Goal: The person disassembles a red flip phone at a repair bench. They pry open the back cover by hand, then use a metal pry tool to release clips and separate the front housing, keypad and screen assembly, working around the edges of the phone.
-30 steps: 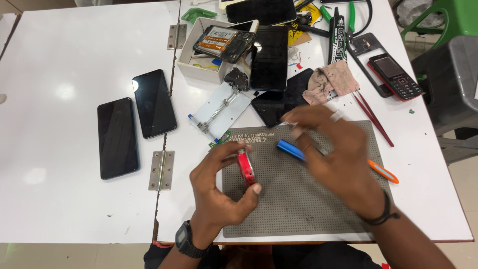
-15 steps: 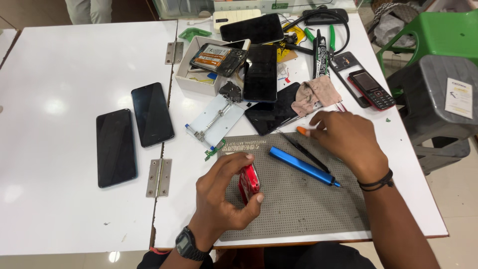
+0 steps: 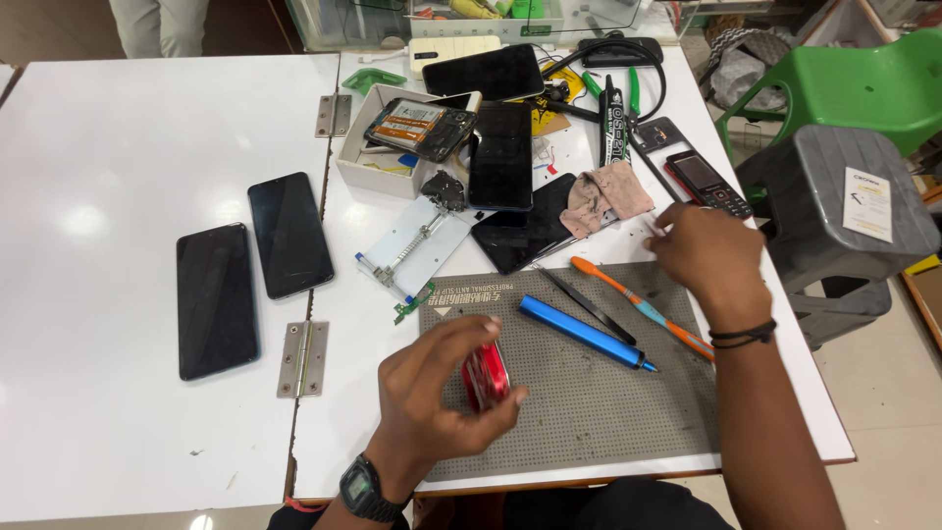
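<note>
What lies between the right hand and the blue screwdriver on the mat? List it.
Two tools: the orange spudger and the black tweezers lie on the mat between the right hand and the blue screwdriver. Both are low and flat.

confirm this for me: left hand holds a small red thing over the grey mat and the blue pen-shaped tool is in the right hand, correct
Not quite. In the head view the blue pen-shaped tool lies on the grey mat; the right hand is off it, empty. The left hand does hold the small red thing.

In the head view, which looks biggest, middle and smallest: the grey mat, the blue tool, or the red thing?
1. Grey mat, by far.
2. Blue tool.
3. Red thing, partly hidden by the left hand.
</note>
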